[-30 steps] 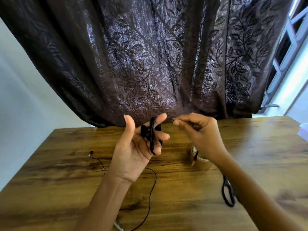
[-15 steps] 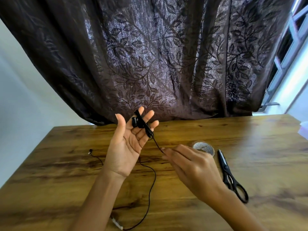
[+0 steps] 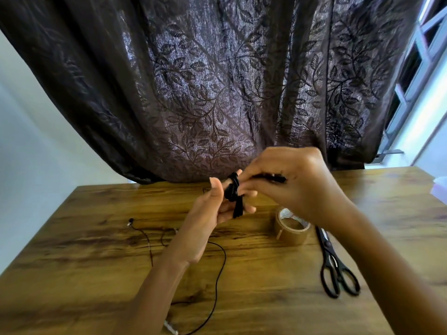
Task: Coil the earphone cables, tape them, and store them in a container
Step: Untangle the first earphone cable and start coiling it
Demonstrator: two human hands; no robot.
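**Wooden table with cable, tape and scissors**

A wood-grain table (image 3: pixel 266 298) stands against a dark curtain. A black earphone cable (image 3: pixel 219 281) trails loosely across its left half, one earbud (image 3: pixel 130 222) at the far end. On the right, a roll of brown tape (image 3: pixel 291 234) lies flat, with black scissors (image 3: pixel 335 269) just beside it.

L hand (image 3: pixel 212 209) mid-frame, palm up, fingers near straight w/ earphone cable (image 3: pixel 233 189) looped round them; R hand (image 3: pixel 297 184) beside it, frame-right, fingers curled, pinching same cable.
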